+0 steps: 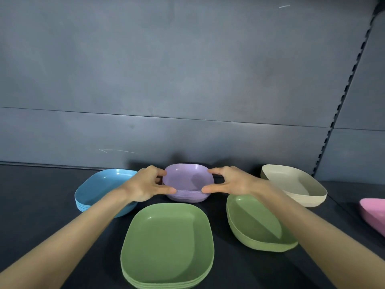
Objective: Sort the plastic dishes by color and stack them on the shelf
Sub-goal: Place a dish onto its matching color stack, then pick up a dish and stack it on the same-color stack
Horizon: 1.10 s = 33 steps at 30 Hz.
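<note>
At back centre of the shelf (41, 205) I see the left hand (145, 184) & right hand (231, 182) pinching opposite rims of the top purple dish (185, 178), tilted on its purple stack (187, 198); blue stack (98, 188) to its left, cream stack (295, 184) to its right, near green stack (166, 243) & right green stack (254, 224) up front, pink dish (373, 213) at far right

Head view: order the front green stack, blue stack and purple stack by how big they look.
1. front green stack
2. blue stack
3. purple stack
Green sits nearest the camera, purple farthest, so real sizes are unsure.
</note>
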{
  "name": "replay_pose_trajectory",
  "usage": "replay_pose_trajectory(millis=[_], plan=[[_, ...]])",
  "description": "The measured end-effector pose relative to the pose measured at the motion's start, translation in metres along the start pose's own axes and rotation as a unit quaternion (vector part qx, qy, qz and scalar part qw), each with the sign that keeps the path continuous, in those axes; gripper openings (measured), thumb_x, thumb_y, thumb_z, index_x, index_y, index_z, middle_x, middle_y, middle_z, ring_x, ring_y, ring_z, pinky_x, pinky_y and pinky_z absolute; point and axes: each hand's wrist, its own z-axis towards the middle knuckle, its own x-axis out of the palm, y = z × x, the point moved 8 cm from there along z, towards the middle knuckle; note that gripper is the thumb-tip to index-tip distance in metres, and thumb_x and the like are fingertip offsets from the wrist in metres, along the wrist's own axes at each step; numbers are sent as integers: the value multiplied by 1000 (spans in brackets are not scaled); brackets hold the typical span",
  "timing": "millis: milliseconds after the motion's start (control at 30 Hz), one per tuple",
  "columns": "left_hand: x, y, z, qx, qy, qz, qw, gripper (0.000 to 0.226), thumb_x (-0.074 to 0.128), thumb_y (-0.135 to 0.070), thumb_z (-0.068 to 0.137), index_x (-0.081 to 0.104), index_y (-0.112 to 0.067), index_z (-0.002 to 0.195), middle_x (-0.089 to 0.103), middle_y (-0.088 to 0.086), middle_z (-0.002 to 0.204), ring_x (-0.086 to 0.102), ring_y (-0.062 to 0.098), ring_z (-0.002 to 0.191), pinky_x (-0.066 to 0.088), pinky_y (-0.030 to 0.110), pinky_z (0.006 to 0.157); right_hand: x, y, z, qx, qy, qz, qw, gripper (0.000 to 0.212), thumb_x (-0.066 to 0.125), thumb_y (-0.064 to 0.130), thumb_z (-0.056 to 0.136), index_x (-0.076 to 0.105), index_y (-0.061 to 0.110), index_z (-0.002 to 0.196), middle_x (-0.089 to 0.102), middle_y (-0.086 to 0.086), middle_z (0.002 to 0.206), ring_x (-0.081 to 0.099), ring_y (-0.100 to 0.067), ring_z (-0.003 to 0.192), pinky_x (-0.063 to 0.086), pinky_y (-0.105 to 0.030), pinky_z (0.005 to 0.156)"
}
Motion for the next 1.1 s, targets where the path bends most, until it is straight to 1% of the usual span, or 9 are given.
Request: replay_pose_trajectory(millis=[67,167,267,333,400,667,767,967,1100], plan=[[-2,-6,-5,-7,-9,24,1000,67,83,-60,49,46,-16,82,48,-3,87,42,13,76,45,34,84,1,1,-3,5,0,-7,1000,88,65,60,77,33,19,147,35,2,151,32,-15,139,27,-27,111],[-5,-15,-9,7,-30,70,997,37,83,-31,68,58,-12,87,55,-1,87,46,15,76,47,35,87,-1,2,-8,17,-4,-2,1000,84,66,60,77,38,20,145,40,4,148,36,-15,137,30,-27,110],[-13,-36,-12,37,-37,133,990,50,80,-34,73,63,-10,113,63,1,112,58,21,102,46,35,97,-16,1,-19,24,-32,-20,999,74,67,56,78,46,18,138,48,3,141,42,-16,132,35,-27,106],[-17,-65,-15,71,-37,174,981,56,75,-34,79,57,-12,126,58,0,128,51,22,121,41,30,102,-35,-2,-28,31,-59,-54,996,70,67,51,81,46,15,138,47,-1,143,41,-19,132,34,-29,107],[-19,-100,-17,105,-35,205,972,57,70,-34,83,51,-15,134,52,0,137,45,21,128,36,27,102,-61,-9,-40,40,-85,-89,992,67,66,45,84,45,12,138,47,-4,143,40,-22,132,33,-31,107],[8,-261,-14,265,-43,294,917,64,65,-36,87,38,-18,142,43,5,144,35,24,133,31,29,102,-175,-52,-140,117,-198,-182,956,62,66,39,85,44,17,138,43,-7,143,41,-28,130,37,-42,106],[35,-321,-16,310,-51,321,893,65,64,-38,88,35,-19,143,43,6,144,36,25,133,34,33,104,-210,-79,-194,148,-228,-205,940,61,66,36,85,44,16,138,45,-9,142,43,-30,128,39,-41,105],[116,-432,-34,375,-65,338,861,67,64,-43,86,35,-21,142,46,7,139,39,26,130,35,40,105,-250,-160,-311,213,-243,-239,916,64,67,34,85,41,16,141,41,-8,144,39,-29,131,36,-38,106],[189,-498,-50,397,-65,347,847,69,62,-47,86,34,-20,143,47,7,139,41,25,130,36,37,102,-261,-227,-385,253,-233,-246,906,64,66,34,86,38,19,142,37,-6,146,38,-29,132,37,-38,105]])
